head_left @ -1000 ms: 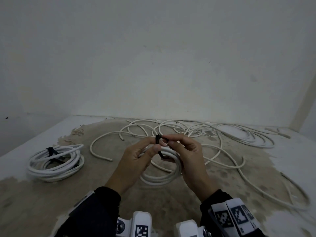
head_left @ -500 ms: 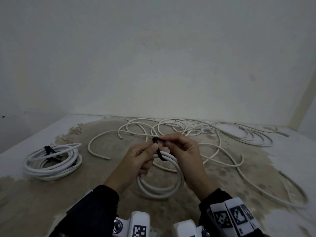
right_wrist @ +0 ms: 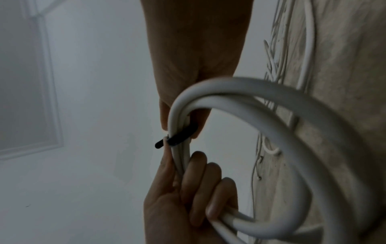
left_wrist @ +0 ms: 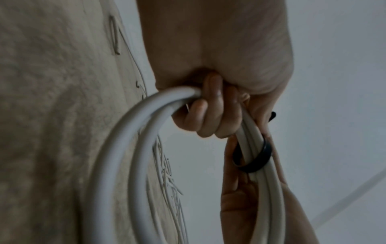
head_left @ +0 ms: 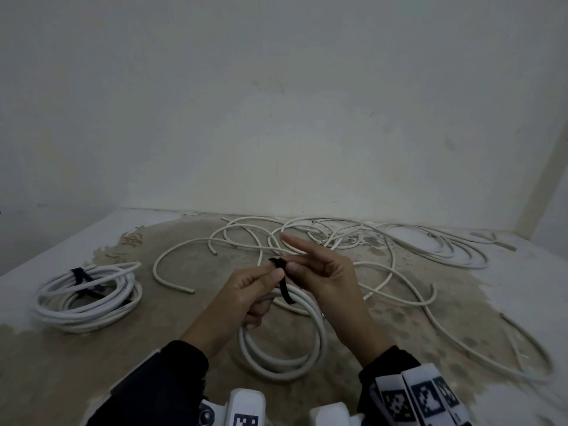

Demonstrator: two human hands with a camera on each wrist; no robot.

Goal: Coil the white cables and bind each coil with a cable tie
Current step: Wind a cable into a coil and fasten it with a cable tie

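We find one bound coil [head_left: 87, 298] lying finished, well left of the grip. The left hand [head_left: 246, 290] clasps the current coil [head_left: 282, 339] and pinches the black cable tie [head_left: 284, 282] looped round it; the right hand [head_left: 322, 272] pinches the tie's end, forefinger extended. Fastening appears incomplete. Loose cables [head_left: 384, 250] beyond remain uncoiled.

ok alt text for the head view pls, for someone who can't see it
Two hands, left and right, hold a small white cable coil above a stained floor, pinching a black tie looped round it. A tied coil lies at left; loose cables sprawl behind.
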